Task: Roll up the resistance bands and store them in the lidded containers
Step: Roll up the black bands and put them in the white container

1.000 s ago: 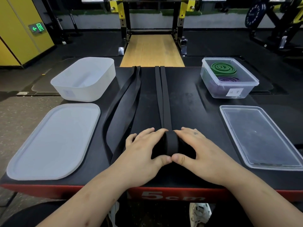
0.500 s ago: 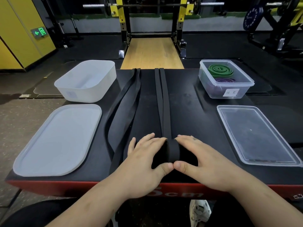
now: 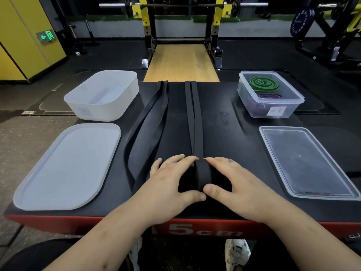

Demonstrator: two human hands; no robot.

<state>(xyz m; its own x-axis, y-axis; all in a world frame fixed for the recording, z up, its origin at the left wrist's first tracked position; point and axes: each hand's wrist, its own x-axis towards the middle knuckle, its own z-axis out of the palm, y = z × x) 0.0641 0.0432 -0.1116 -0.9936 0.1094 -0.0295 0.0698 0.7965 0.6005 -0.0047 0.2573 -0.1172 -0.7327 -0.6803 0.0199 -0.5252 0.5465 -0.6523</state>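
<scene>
Roughly halfway, I'd say: the green coiled rubber band (image 3: 263,84) and purple coiled rubber band (image 3: 268,96) sit in the clear plastic container (image 3: 273,113). Left hand (image 3: 168,184) and right hand (image 3: 240,184) each have a grip curled round the narrow black rubber band (image 3: 203,177), mostly unrolled, near the black surface's (image 3: 224,124) front edge. The wide black rubber band (image 3: 154,118) lies loose.
</scene>
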